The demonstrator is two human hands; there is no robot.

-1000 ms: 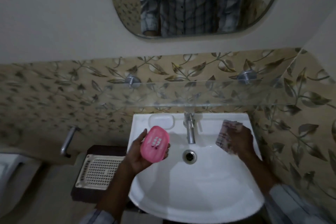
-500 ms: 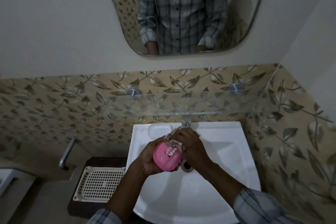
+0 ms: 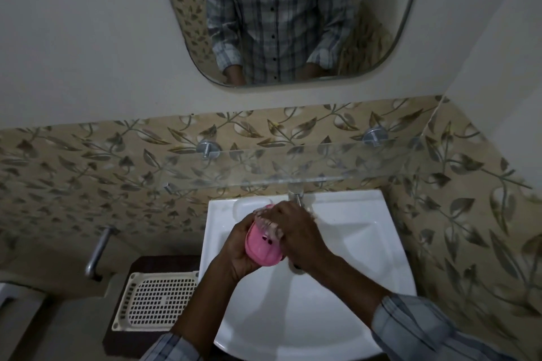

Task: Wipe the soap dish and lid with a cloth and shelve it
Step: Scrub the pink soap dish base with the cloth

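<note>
My left hand (image 3: 239, 246) holds a pink soap dish (image 3: 262, 249) over the white sink (image 3: 337, 302), gripping it from the left. My right hand (image 3: 296, 231) presses a checked cloth (image 3: 268, 224) against the upper part of the dish; most of the cloth is hidden under the fingers. The dish's small holes show just below the cloth. A glass shelf (image 3: 293, 164) runs along the tiled wall above the sink.
The tap (image 3: 296, 195) stands right behind my hands. A cream perforated tray (image 3: 155, 300) lies on a dark stand left of the sink. A metal handle (image 3: 98, 252) sticks out of the left wall. A mirror (image 3: 281, 14) hangs above.
My right hand has come in from the sink's right rim with the cloth and now presses it on the pink dish. The cloth has slid lower over the dish since half a second ago.
</note>
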